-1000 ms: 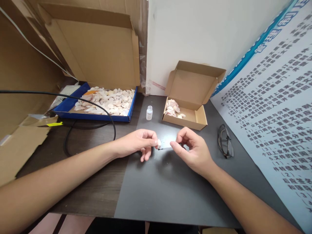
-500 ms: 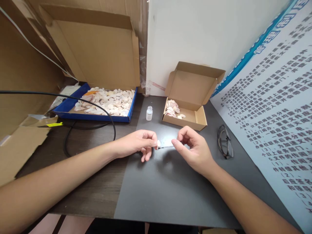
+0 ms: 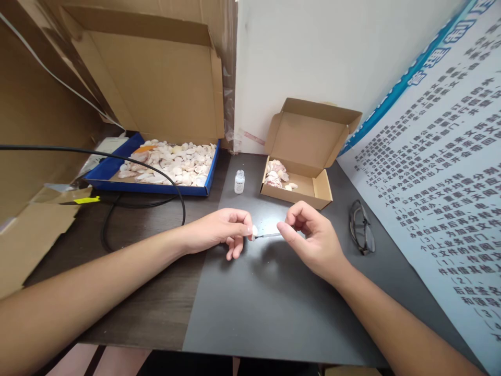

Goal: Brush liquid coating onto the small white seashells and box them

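A small white shell [image 3: 254,231] is pinched between the thumb and forefinger of my left hand [image 3: 230,231], whose other fingers curl below. My right hand [image 3: 309,232] grips a thin rod with a dark tip [image 3: 270,235], which points left. The rod's tip reaches the lower edge of the shell and seems to touch it. Most of the rod's right end is hidden by my right fingers. Behind the hands a small clear bottle [image 3: 239,183] with a printed label stands upright.
An open blue-edged box [image 3: 209,180] full of white shells [image 3: 176,164] is at the back left. An open brown box [image 3: 323,193] holds several shells at the back right. Eyeglasses [image 3: 361,227] lie right of my right hand. A black cable [image 3: 185,211] loops over the table's left.
My right hand and the rod have shifted very slightly. Both hands keep their grips, and the rod's tip stays at the shell.
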The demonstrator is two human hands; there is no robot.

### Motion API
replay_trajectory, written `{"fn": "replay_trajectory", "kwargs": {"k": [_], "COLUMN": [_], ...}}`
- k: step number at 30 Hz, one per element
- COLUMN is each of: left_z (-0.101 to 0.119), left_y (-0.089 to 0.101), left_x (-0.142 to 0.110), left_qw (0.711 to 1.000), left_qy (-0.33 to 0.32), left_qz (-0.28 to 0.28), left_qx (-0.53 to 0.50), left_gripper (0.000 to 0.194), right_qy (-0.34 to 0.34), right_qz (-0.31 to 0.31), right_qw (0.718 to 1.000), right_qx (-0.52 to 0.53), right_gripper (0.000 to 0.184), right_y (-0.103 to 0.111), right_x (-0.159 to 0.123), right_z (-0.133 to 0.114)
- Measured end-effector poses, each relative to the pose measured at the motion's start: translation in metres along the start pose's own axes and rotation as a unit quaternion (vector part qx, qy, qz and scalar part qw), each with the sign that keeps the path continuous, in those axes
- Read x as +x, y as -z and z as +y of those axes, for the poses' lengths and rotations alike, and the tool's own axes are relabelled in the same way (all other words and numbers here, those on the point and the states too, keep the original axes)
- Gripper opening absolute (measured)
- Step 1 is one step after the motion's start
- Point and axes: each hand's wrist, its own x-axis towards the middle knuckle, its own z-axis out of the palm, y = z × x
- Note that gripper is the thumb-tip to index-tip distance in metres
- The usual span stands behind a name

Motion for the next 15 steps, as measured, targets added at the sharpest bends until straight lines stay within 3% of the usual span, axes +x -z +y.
{"fn": "replay_trajectory", "kwargs": {"k": [15], "left_z": [0.0015], "left_y": [-0.0016], "left_x": [-0.0009], "left_qw": [1.000], "left_qy": [0.001], "left_qz": [0.004], "left_qx": [-0.003], "left_gripper": [0.021], "right_qy": [0.000], "right_qz": [-0.020], "right_qw": [1.000], "right_qx": [-0.004], "right_gripper": [0.025], "right_y": [0.0000], "right_x": [-0.0009], "right_z": [-0.0019]}}
